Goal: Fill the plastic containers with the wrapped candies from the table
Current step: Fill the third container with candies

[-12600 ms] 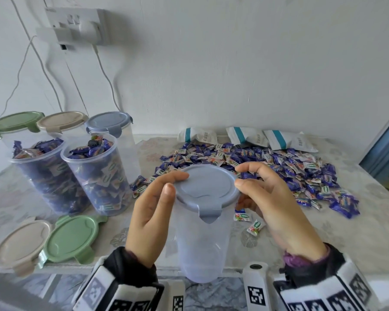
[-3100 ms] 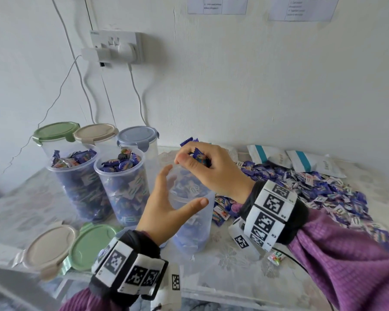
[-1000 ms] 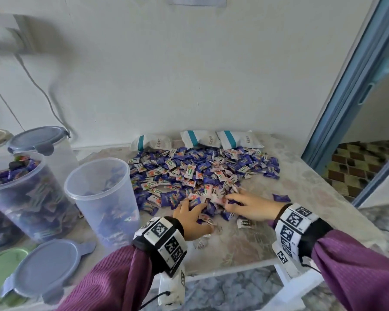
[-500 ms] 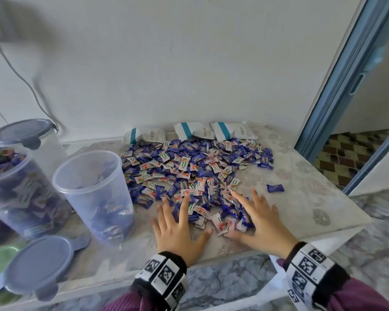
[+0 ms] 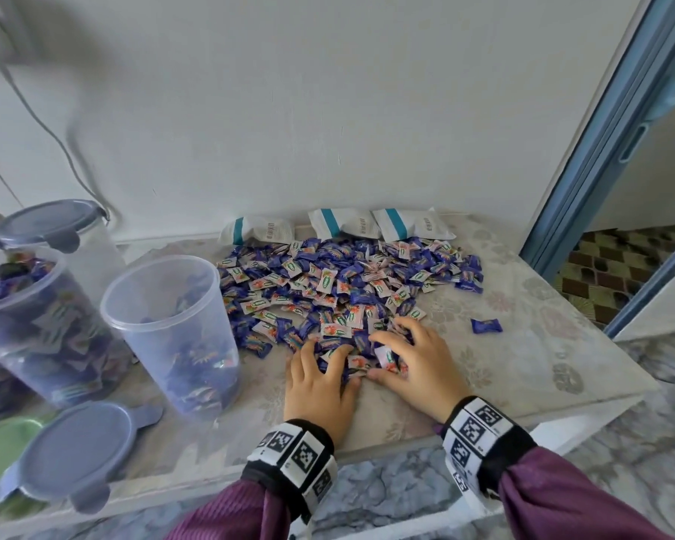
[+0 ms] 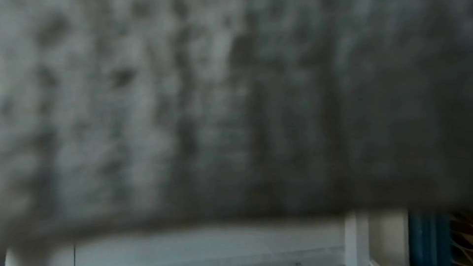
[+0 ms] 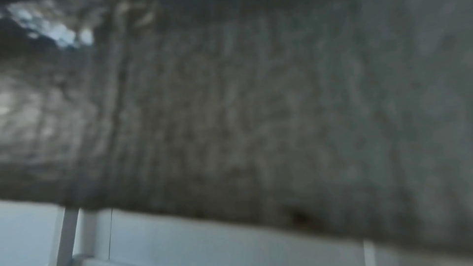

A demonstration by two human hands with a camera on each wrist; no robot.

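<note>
Hands, our left hand and right hand, curl fingers around blue-and-white wrapped candies near the desk's front edge.

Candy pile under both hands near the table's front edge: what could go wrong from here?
Both hands, left hand and right hand, rake candies toward the table edge; some could slide off. Carrying a double scoop to the open container may spill wrappers. The stray candy could be missed.
</note>
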